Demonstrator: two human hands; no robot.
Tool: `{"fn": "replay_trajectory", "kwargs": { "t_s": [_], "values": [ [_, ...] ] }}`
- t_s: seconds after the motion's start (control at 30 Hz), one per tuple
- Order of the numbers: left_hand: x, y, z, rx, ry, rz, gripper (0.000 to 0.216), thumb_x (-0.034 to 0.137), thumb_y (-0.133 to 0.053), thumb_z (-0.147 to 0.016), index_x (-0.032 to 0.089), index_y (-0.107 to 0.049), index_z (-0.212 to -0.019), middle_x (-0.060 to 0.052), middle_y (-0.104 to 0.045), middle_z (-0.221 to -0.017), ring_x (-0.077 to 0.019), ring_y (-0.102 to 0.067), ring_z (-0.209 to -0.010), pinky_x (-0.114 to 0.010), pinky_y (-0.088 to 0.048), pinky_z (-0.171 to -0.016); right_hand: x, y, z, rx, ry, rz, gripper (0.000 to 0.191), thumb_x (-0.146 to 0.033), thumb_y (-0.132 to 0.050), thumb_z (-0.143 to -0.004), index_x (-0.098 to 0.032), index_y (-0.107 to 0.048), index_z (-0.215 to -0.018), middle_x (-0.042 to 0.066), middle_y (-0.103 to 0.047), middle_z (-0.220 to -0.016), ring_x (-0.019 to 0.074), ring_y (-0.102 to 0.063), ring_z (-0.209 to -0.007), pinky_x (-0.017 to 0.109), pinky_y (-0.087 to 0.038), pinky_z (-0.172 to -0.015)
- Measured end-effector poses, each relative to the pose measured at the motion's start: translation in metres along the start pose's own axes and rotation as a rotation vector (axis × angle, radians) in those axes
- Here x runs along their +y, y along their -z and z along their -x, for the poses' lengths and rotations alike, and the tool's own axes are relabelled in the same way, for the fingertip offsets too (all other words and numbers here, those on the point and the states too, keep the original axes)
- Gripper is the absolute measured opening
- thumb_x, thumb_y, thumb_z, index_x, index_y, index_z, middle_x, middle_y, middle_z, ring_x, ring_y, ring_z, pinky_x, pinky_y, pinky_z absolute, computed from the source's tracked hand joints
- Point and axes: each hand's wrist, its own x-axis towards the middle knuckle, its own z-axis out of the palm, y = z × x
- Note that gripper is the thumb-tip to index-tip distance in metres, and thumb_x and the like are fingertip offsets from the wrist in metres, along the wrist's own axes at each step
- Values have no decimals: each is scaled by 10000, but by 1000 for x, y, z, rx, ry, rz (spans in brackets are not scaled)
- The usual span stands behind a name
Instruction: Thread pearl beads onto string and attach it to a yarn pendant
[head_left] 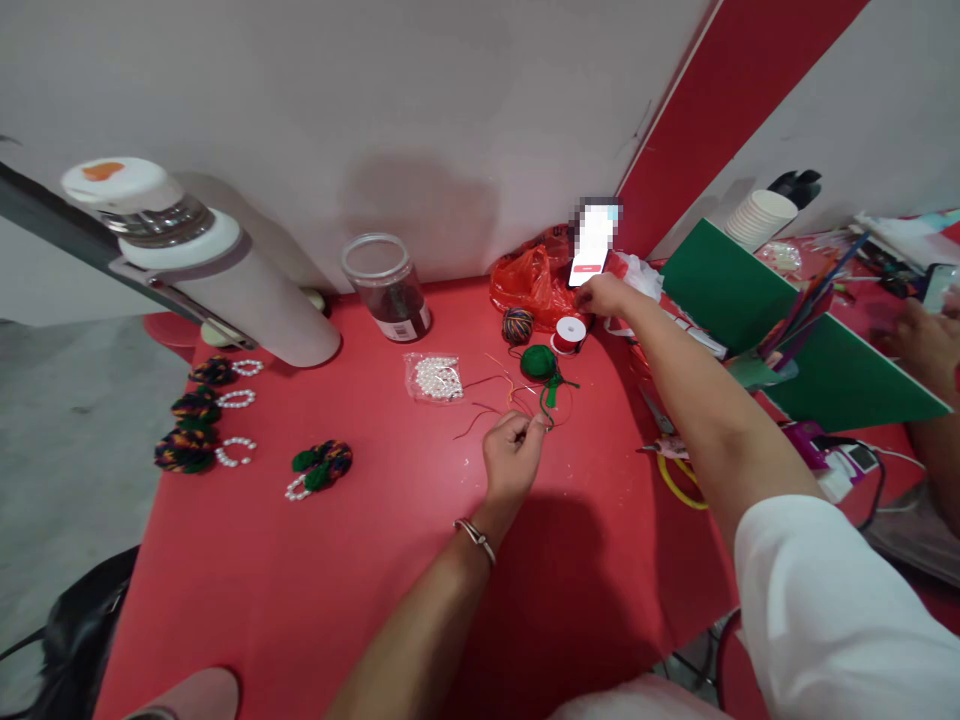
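Green yarn ball point(538, 363) sits on the desk point(337, 600), just beyond your left hand point(514, 447) and slightly to its right. Loose green strands point(553, 390) trail from the ball's near side, and their long axis runs roughly near to far, down to your left fingertips. That hand is the nearer of the 2. Its grip is narrow, fingers curled, thumb and finger pinched at a strand; anything smaller between them is too small for you to make out. Your right hand point(602, 296) is beyond the ball and to its right, at the lower edge of 1 lit phone point(590, 248); you cannot tell whether that grip holds the phone or only touches it.

Count around you: 1 multicoloured yarn ball point(517, 325) just beyond the green, 1 spool of red thread point(570, 333) to the right, 1 packet of white beads point(436, 379) to the left, 1 clear jar point(386, 290) farther left. You have 4 yarn pieces with white bead loops: 3 in a column along the left edge point(196, 407) and 1 apart point(328, 465), right of them.
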Motion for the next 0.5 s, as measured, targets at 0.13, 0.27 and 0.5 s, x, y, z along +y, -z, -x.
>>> {"fn": "replay_trajectory", "kwargs": {
  "t_s": [0.13, 0.27, 0.5],
  "values": [
    [1, 0, 0, -3, 2, 9, 512, 457, -647, -915, 216, -459, -504, 5, -482, -581, -138, -465, -596, -296, -381, -625, -3, -6, -1, 6, 35, -40, 299, -154, -689, -895, -191, -857, -1138, 80, -824, -1098, 254, -750, -1031, 311, -555, -943],
    [1, 1, 0, -7, 8, -1, 516, 466, -645, -920, 213, -455, -512, 6, -483, -586, -134, -459, -592, -294, -366, -614, -10, -10, -1, -3, 49, -111, 303, -130, -675, -865, -183, -863, -1097, 68, -826, -1019, 234, -746, -953, 293, -556, -870],
    [4, 2, 0, -25, 28, -5, 479, 441, -628, -910, 213, -463, -523, 10, -478, -591, -131, -457, -595, -291, -355, -611, -8, 0, 16, 88, 5, -362, 260, -351, -702, -961, -153, -847, -1048, 82, -806, -973, 222, -713, -919, 310, -546, -844]
  ]
}}
